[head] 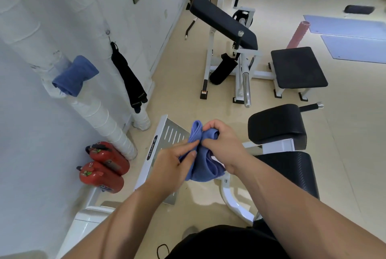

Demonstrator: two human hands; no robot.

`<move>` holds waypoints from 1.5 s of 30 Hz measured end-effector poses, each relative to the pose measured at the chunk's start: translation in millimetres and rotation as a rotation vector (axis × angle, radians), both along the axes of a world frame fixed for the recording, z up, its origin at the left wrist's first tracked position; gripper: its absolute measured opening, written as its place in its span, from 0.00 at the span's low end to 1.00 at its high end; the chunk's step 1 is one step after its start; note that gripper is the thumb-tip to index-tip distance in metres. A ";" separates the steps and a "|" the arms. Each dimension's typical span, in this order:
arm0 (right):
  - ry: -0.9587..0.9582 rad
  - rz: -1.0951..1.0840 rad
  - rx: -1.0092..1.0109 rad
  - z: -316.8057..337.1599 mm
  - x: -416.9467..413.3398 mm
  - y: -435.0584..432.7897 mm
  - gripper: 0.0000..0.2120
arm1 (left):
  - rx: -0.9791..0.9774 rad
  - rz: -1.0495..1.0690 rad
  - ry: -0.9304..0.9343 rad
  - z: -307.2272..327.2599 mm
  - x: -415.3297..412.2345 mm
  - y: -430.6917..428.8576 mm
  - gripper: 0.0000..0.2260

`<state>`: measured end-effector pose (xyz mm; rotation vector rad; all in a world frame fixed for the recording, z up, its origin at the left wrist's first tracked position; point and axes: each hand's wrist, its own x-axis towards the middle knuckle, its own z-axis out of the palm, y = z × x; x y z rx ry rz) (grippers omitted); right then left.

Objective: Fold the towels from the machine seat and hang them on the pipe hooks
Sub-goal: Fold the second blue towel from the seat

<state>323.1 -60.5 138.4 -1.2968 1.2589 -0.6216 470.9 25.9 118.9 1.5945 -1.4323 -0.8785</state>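
Observation:
A blue towel [203,163] hangs bunched in the air between both my hands, above the machine's footplate. My left hand [174,165] pinches its left edge between thumb and fingers. My right hand [224,143] grips the upper folds with curled fingers. A second blue towel [75,75], folded, hangs on the white wrapped pipe [100,118] at the left. The black machine seat [292,173] lies to the right of my hands, with a black pad [275,125] behind it.
Black straps [129,76] hang from a wall hook beside the pipe. Two red fire extinguishers [104,166] lie on the floor by the wall. A white leg machine [234,49], a black bench [297,68], a pink roller [297,34] and mats stand farther back.

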 end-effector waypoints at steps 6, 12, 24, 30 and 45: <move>-0.215 -0.104 0.123 14.0 26.3 12.5 0.15 | 0.008 0.138 0.180 14.6 -3.3 4.6 0.16; -0.384 -0.010 0.128 23.0 36.1 21.0 0.19 | -0.007 0.332 0.186 19.9 9.4 3.6 0.23; -0.116 0.420 -0.130 57.0 21.2 -3.1 0.26 | 0.231 -0.041 0.586 54.8 80.0 -1.0 0.20; -0.159 0.137 0.002 38.1 31.6 -17.2 0.19 | 0.248 0.144 0.818 35.8 80.2 13.4 0.32; -0.194 0.394 -0.039 32.1 45.6 -143.2 0.18 | -0.006 0.789 0.521 61.8 45.9 -89.5 0.14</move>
